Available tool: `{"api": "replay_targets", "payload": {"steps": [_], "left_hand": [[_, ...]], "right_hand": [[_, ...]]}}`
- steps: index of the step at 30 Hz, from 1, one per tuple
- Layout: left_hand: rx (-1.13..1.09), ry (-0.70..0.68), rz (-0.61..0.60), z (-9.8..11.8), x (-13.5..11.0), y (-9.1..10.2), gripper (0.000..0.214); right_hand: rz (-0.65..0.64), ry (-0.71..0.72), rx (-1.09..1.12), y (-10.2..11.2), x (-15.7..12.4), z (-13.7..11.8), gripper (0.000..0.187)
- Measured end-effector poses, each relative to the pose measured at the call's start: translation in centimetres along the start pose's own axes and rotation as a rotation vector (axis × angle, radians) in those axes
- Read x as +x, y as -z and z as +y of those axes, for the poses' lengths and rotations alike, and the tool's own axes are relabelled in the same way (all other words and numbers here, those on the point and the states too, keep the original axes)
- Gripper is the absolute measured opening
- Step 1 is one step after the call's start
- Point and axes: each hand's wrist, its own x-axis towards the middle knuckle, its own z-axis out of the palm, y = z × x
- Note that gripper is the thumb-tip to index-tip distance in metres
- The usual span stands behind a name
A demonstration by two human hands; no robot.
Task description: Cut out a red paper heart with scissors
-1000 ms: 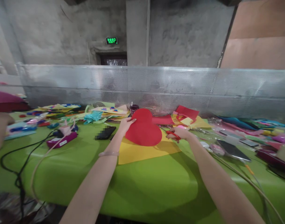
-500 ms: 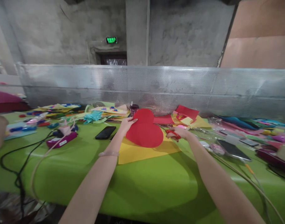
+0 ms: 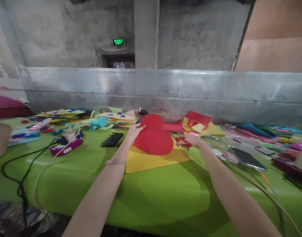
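Observation:
A red paper cutout [image 3: 154,141], shaped like a small round lobe on top of a bigger one, is held up above the table. My left hand [image 3: 136,131] pinches its left edge, the thumb lying on the front. To the right of the cutout, my right hand [image 3: 190,140] grips red-handled scissors [image 3: 183,142]. Their blades point left toward the paper and are hard to make out. Beneath the cutout a yellow sheet [image 3: 141,164] lies on the green tablecloth [image 3: 163,194].
A phone [image 3: 112,140] and a purple power strip [image 3: 66,147] with cables lie left. Paper scraps [image 3: 202,126] and a dark cup [image 3: 142,116] stand behind. On the right are a tablet [image 3: 247,158] and more cables. Another person's hand [image 3: 0,140] shows at far left.
My hands, the red cutout and the scissors hold nearly the same position. At the far left, the other person's hand has shifted slightly right. The view has moved a little.

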Motion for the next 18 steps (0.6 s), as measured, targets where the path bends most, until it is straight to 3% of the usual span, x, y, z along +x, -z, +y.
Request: {"api": "replay_targets", "payload": {"steps": [18], "left_hand": [[0.025, -0.002, -0.007, 0.00, -0.02, -0.01, 0.032]], "right_hand": [[0.008, -0.004, -0.024, -0.07, 0.14, 0.23, 0.022]]}}
